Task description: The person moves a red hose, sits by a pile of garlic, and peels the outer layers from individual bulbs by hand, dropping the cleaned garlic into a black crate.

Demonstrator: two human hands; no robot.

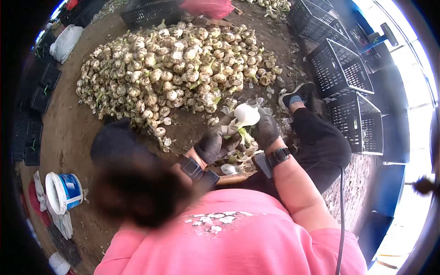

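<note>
A peeled white onion [246, 115] is held up in front of me, its green leafy top [246, 136] pointing down toward my body. My right hand [266, 130], in a dark dirty glove, is closed on the bulb from the right. From the left, my left hand [212, 144], gloved too, has its fingers curled at the leafy top and loose skin; part of its grip is hidden. Beyond the hands lies a big heap of soil-stained onions [174, 68]. Loose peelings [238, 158] are scattered on the ground below my hands.
Black plastic crates [341, 68] stand along the right side, and more dark crates [34, 114] line the left. A blue and white bucket [64, 192] rests at the left. A white sack [66, 43] and a pink-red bag [208, 7] lie farther back. A dark blurred shape covers the lower left.
</note>
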